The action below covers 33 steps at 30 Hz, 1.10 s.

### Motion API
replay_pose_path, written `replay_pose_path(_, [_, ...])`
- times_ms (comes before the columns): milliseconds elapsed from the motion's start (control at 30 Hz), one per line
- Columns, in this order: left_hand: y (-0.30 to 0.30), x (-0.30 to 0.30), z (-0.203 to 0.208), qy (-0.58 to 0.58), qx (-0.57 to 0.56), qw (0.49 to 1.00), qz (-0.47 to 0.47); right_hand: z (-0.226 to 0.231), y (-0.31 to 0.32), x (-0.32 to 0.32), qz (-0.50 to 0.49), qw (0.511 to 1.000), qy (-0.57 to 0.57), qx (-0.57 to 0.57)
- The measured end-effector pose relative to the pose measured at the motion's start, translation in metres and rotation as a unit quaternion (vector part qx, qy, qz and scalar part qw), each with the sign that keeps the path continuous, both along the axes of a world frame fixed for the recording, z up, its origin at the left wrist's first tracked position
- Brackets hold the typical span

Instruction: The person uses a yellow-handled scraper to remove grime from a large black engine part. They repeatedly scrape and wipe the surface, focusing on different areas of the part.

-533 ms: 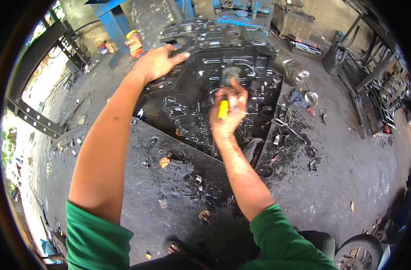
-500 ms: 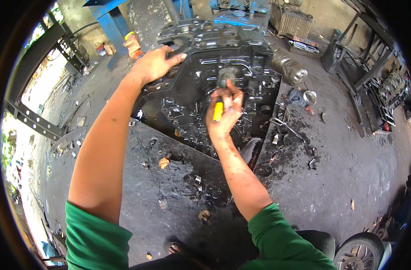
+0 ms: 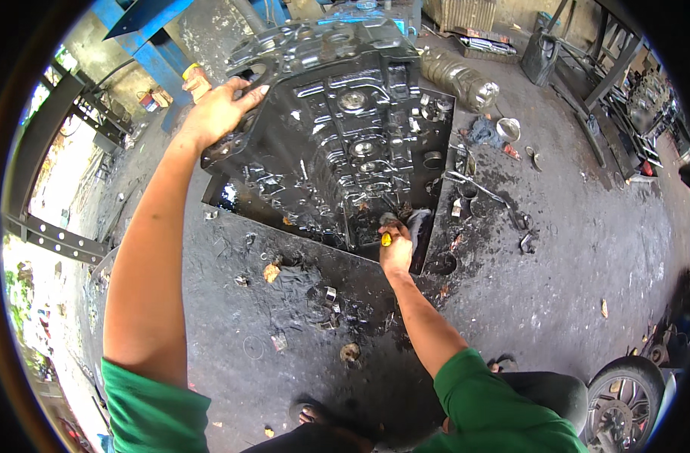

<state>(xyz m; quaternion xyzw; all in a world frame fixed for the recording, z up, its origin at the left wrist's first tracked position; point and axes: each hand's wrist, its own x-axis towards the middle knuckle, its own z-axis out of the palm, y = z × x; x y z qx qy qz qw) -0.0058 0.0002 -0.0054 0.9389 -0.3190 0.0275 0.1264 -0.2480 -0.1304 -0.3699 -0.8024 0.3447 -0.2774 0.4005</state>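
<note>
Two bare forearms enter from the lower edge of the frame, ending in the left hand [image 3: 218,113] at upper left and the right hand [image 3: 395,253] near centre. Both wear short green sleeves [image 3: 503,400]; a bare foot [image 3: 314,414] shows at bottom centre.

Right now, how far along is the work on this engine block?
Done: the engine block looks stripped, loose parts lying beside it. In hand: the left hand steadies its top edge; the right hand works a yellow-handled tool at its lower edge. Left: the block remains black with grime.
</note>
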Motion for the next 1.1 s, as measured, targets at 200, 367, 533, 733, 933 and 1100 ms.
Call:
replay_pose_path(200, [0.001, 0.008, -0.003, -0.018, -0.003, 1.000, -0.015, 0.006, -0.009, 0.019, 0.094, 0.986, 0.083, 0.110])
replay_pose_path(367, [0.002, 0.021, -0.008, 0.022, -0.037, 0.999, -0.017, 0.083, -0.005, 0.043, 0.007, 0.926, -0.376, -0.020])
replay_pose_path(533, [0.003, 0.017, -0.007, -0.019, -0.037, 0.998, -0.057, 0.112, -0.009, 0.071, 0.146, 0.571, -0.581, 0.561])
replay_pose_path(733, [0.002, 0.011, -0.002, -0.009, -0.022, 0.999, -0.034, 0.080, -0.027, 0.066, 0.127, 0.810, -0.511, 0.260])
replay_pose_path(933, [0.004, 0.019, -0.003, 0.044, -0.037, 0.997, -0.047, 0.061, -0.006, 0.083, -0.102, 0.904, -0.414, 0.011])
replay_pose_path(1100, [0.003, 0.017, -0.004, -0.016, -0.010, 0.998, -0.062, 0.052, 0.032, 0.101, -0.074, 0.885, -0.306, 0.342])
